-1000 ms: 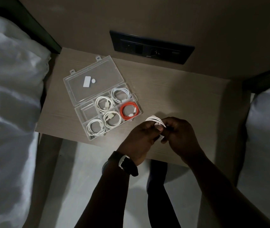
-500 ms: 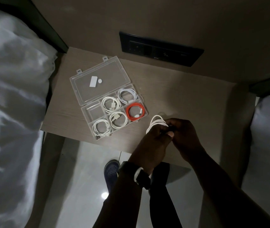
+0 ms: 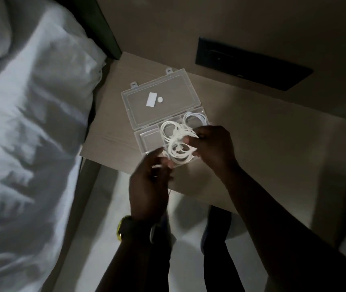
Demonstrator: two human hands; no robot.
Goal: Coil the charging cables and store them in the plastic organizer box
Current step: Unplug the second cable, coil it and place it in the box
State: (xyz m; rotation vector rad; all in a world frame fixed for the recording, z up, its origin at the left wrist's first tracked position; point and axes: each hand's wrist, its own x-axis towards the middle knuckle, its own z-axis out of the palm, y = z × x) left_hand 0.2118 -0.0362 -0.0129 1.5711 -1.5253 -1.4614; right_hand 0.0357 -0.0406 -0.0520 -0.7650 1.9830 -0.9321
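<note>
Our right hand [image 3: 213,147] pinches a coiled white cable [image 3: 180,152] over the open organizer box [image 3: 147,142] at frame centre; our left hand [image 3: 149,182], fingers curled, grips its lower end above the table [image 3: 262,154].

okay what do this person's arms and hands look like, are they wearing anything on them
Both forearms are bare, with no sleeves in view and no gloves. The left hand has a dark watch on its wrist, with a yellowish edge on one side and a pale part on the other. The right hand and wrist show nothing worn.
</note>
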